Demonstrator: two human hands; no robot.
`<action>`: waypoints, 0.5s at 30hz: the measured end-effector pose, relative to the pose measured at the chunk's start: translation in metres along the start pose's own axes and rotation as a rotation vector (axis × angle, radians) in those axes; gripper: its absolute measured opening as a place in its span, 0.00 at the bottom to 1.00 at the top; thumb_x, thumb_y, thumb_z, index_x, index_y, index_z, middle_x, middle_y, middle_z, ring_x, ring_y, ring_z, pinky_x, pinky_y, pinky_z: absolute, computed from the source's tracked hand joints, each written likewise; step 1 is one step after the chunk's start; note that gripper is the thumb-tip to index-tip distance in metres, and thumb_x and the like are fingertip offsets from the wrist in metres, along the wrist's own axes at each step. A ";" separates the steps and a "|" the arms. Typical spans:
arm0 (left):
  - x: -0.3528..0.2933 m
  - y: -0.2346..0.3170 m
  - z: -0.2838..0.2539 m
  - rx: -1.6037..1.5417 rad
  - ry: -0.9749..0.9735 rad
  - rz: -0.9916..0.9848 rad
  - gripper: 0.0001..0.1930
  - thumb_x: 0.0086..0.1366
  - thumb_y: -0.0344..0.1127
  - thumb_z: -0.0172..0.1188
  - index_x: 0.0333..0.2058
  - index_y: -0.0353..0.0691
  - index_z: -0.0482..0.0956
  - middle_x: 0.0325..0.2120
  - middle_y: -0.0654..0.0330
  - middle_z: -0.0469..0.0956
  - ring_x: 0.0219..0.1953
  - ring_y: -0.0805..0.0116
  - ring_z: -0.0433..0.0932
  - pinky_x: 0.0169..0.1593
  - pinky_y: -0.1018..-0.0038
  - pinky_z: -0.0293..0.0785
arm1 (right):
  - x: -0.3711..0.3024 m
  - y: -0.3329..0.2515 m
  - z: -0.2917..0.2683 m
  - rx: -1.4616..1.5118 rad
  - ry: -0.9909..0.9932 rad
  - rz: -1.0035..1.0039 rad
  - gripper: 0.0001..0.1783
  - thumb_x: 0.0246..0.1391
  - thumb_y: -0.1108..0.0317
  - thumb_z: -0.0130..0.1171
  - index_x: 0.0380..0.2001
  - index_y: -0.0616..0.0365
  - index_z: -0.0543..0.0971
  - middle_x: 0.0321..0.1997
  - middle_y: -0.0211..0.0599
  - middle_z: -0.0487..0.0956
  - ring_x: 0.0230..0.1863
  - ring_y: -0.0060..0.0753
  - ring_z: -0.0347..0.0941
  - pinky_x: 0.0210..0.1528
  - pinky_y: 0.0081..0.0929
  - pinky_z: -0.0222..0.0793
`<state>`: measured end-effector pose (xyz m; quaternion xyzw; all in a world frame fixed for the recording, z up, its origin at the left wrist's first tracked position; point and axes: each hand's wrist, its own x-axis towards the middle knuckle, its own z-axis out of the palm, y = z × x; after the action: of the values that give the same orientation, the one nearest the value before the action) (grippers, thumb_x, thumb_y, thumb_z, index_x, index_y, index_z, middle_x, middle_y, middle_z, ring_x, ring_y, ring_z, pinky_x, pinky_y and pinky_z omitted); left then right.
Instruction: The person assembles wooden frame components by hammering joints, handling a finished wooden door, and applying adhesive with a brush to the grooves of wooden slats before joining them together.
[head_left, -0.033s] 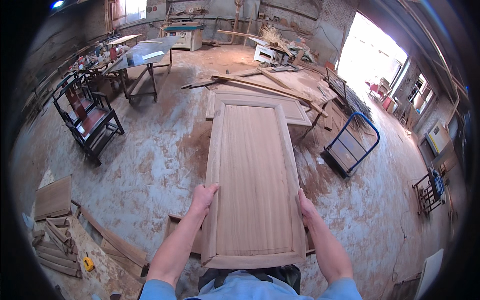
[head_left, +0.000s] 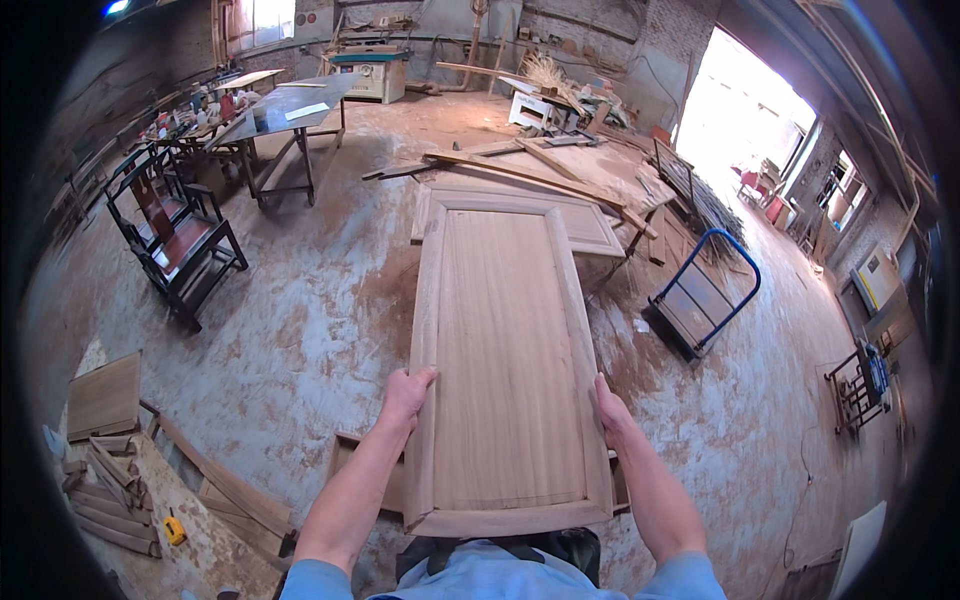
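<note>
A long framed wooden panel (head_left: 505, 360), like a cabinet door, stretches away from my waist with its bare grain facing up. My left hand (head_left: 408, 395) grips its left edge, thumb on the frame's rim. On the opposite edge my right hand (head_left: 614, 410) clasps the frame at about the same height. The fingers of both hands are mostly hidden under the panel. Beyond its far end, partly covered by it, lies a second framed panel (head_left: 597, 232).
Loose boards (head_left: 540, 175) lie behind the panels. A blue-handled trolley (head_left: 700, 295) stands right, a dark wooden chair (head_left: 180, 235) left, before a metal-topped table (head_left: 290, 105). At lower left, a workbench (head_left: 215, 555) holds wood pieces (head_left: 115, 510) and a yellow tape measure (head_left: 174, 529).
</note>
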<state>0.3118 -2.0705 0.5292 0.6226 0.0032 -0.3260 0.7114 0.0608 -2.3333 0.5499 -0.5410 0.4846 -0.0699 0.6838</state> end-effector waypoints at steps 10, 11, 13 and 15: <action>0.195 -0.012 0.117 -0.112 0.344 0.075 0.22 0.55 0.36 0.61 0.41 0.22 0.72 0.36 0.47 0.78 0.35 0.61 0.78 0.40 0.67 0.74 | 0.283 -0.174 0.003 -0.638 0.079 -0.300 0.41 0.59 0.37 0.41 0.40 0.73 0.77 0.37 0.54 0.79 0.44 0.43 0.76 0.49 0.37 0.67; 0.214 -0.010 0.131 -0.110 0.403 0.090 0.22 0.55 0.37 0.61 0.41 0.22 0.72 0.36 0.46 0.78 0.36 0.61 0.78 0.41 0.67 0.74 | 0.319 -0.190 0.004 -0.724 0.089 -0.416 0.39 0.60 0.38 0.41 0.38 0.72 0.78 0.34 0.56 0.79 0.43 0.43 0.76 0.49 0.37 0.67; 0.239 -0.007 0.152 -0.118 0.522 0.074 0.22 0.56 0.37 0.61 0.41 0.23 0.72 0.36 0.47 0.78 0.37 0.61 0.78 0.42 0.68 0.74 | 0.358 -0.233 0.022 -0.792 -0.020 -0.292 0.35 0.61 0.42 0.40 0.30 0.68 0.79 0.32 0.62 0.78 0.41 0.53 0.76 0.47 0.41 0.68; 0.262 0.003 0.195 -0.164 0.570 0.035 0.21 0.56 0.38 0.61 0.41 0.24 0.72 0.36 0.47 0.78 0.37 0.61 0.78 0.43 0.68 0.73 | 0.410 -0.254 0.002 -1.020 -0.041 -0.613 0.33 0.61 0.44 0.39 0.28 0.66 0.79 0.34 0.61 0.77 0.41 0.62 0.73 0.44 0.47 0.67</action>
<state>0.4411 -2.3644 0.4682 0.6295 0.2188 -0.1244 0.7352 0.3839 -2.6888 0.5142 -0.9177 0.2654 -0.0121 0.2954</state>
